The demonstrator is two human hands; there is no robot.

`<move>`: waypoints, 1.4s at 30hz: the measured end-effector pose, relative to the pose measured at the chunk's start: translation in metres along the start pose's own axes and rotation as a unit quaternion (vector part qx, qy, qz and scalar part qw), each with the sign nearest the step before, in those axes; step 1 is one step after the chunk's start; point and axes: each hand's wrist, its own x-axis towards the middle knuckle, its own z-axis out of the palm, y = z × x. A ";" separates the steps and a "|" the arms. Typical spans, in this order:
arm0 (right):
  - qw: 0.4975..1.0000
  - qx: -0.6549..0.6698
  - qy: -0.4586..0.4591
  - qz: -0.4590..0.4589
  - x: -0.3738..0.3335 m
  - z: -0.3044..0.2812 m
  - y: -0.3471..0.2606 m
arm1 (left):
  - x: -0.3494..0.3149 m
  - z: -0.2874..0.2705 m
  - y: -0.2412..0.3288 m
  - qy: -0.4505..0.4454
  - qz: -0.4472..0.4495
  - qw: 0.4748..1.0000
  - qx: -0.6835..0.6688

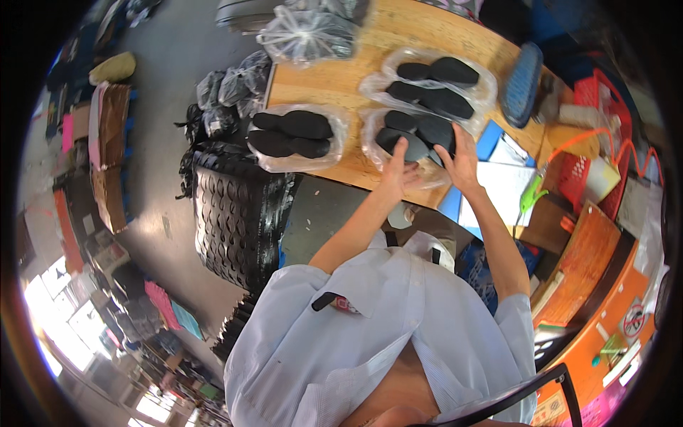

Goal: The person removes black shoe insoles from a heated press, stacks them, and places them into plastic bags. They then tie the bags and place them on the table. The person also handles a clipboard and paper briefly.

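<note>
The left hand (400, 174) and the right hand (462, 162) are at a bunch of black shoe-shaped pads (400, 121). The left thumb is up against a pad, with the other fingers bent below it. The right thumb and fingers are spread apart at the pads' right side. Both hands touch the pads, but I cannot tell if they grip them.

The pads are right at the fingertips, in a clear bag (368, 146) on a wooden table (313, 85). Just right of the right hand is white paper (491, 188). Past the fingertips are more black pads (437, 89) in clear plastic, and another pair (292, 134) is left of the left hand. Farther right of the hands are a green tool (532, 191) and a red basket (573, 174). Far off to the left, past the table, is a bumpy black stack (228, 213).
</note>
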 end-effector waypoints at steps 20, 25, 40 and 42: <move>0.980 -0.026 -0.151 -0.131 0.054 0.139 -0.246 | -0.050 -0.223 0.096 0.298 0.399 0.866 -0.055; 0.982 -0.035 -0.141 -0.123 0.052 0.142 -0.247 | -0.051 -0.226 0.094 0.287 0.387 0.874 -0.063; 0.985 0.106 -0.134 -0.037 0.010 0.091 -0.258 | -0.092 -0.222 0.095 0.138 0.353 0.901 -0.211; 0.987 0.103 -0.125 -0.025 -0.002 0.066 -0.233 | -0.095 -0.203 0.087 0.101 0.385 0.903 -0.162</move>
